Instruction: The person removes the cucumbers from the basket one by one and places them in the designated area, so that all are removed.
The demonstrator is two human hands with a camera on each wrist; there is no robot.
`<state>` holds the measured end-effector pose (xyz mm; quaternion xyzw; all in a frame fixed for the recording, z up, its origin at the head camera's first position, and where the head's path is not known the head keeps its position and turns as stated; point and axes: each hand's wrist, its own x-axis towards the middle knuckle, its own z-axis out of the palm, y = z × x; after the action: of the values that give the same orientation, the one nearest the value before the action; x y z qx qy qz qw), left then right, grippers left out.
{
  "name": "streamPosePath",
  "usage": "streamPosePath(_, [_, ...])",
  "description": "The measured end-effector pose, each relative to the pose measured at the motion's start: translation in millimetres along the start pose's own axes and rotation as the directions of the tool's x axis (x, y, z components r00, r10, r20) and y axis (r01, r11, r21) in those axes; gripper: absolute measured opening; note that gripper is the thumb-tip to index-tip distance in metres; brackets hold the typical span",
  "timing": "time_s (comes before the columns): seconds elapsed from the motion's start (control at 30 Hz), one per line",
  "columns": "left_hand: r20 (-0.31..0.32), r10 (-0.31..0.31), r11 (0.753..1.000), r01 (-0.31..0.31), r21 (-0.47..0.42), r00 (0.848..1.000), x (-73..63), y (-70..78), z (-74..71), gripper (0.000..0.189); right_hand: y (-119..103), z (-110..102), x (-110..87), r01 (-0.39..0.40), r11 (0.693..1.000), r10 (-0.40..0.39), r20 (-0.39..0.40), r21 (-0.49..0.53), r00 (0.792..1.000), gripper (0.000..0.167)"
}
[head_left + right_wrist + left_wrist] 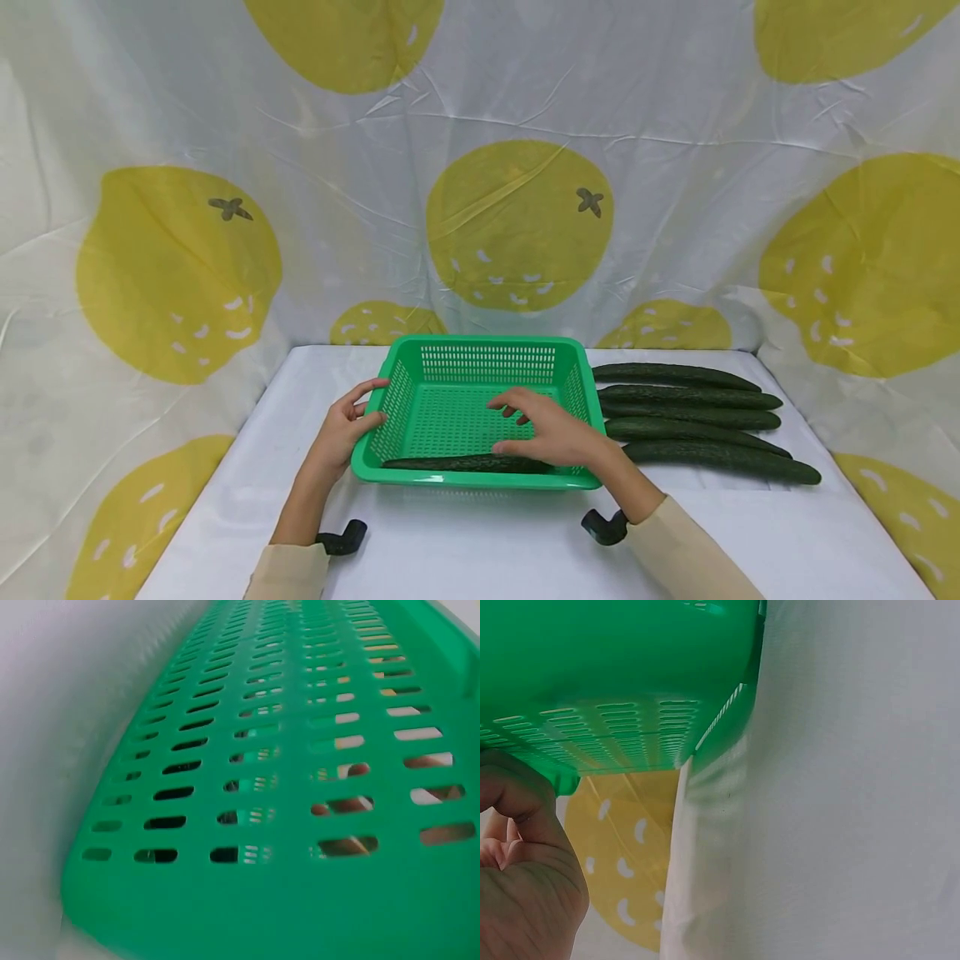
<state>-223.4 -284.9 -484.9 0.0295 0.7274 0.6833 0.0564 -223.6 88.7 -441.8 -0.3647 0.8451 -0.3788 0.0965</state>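
A green plastic basket (480, 479) with slotted walls stands on the white table. My left hand (341, 429) grips its left rim, thumb on the near part and fingers farther back; the left wrist view has this hand (529, 862) beside the basket's outer wall (630, 660). One dark green cucumber (457, 464) lies inside along the front wall. Over the basket is my right hand (555, 429), fingers loosely bent and apart from the thumb, whose tip is right by the cucumber. In the right wrist view the slotted wall (247, 900) hides most of this hand.
Several cucumbers lie side by side to the right of the basket, the nearest cucumber (723, 461) at the front and the farthest cucumber (675, 375) at the back. A cloth (660, 200) printed with yellow fruit hangs behind and beside the white table (480, 550).
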Motion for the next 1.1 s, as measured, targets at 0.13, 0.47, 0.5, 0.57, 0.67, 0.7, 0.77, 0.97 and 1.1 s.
streamPosePath(0.13, [0.005,-0.005,1.0,0.005,0.0,1.0,0.5,1.4,0.8,0.062,0.8,4.5,4.1,0.007,0.999,-0.005,0.044,-0.037,0.999,0.062])
streamPosePath(0.47, [-0.001,0.003,1.0,-0.003,0.015,1.0,-0.1,3.8,-0.3,0.061,-0.5,15.4,9.6,-0.008,0.994,0.026,0.165,-0.112,0.986,0.063])
streamPosePath(0.5, [-0.004,0.0,1.0,0.0,0.012,1.0,-0.2,3.4,-0.1,0.061,-0.4,16.0,9.4,-0.014,0.994,0.034,0.182,-0.113,0.983,0.064])
streamPosePath(0.57, [-0.003,-0.004,1.0,0.005,0.012,1.0,0.1,1.9,-0.4,0.062,-0.2,16.8,8.8,-0.037,0.993,0.062,0.218,-0.116,0.974,0.064])
streamPosePath(0.67, [-0.008,-0.013,1.0,0.013,0.004,1.0,1.0,-0.1,-0.2,0.061,0.1,17.0,7.8,-0.081,0.987,0.116,0.272,-0.137,0.955,0.063])
streamPosePath(0.7, [-0.01,-0.014,1.0,0.014,0.002,1.0,1.3,-0.5,0.0,0.061,0.2,17.0,7.6,-0.093,0.986,0.131,0.286,-0.141,0.949,0.063])
streamPosePath(0.77, [-0.009,-0.016,1.0,0.016,-0.003,1.0,1.7,-1.1,-0.1,0.061,0.7,17.0,7.8,-0.107,0.984,0.147,0.306,-0.141,0.941,0.062])
streamPosePath(0.97, [0.006,0.011,1.0,-0.011,0.007,1.0,0.9,-1.0,-0.4,0.062,1.6,17.5,9.7,-0.084,0.988,0.123,0.333,-0.131,0.935,0.044])
streamPosePath(1.1, [0.013,0.019,1.0,-0.019,0.007,1.0,0.0,-0.2,0.0,0.062,1.0,17.6,9.8,-0.128,0.984,0.163,0.356,-0.12,0.92,0.034])
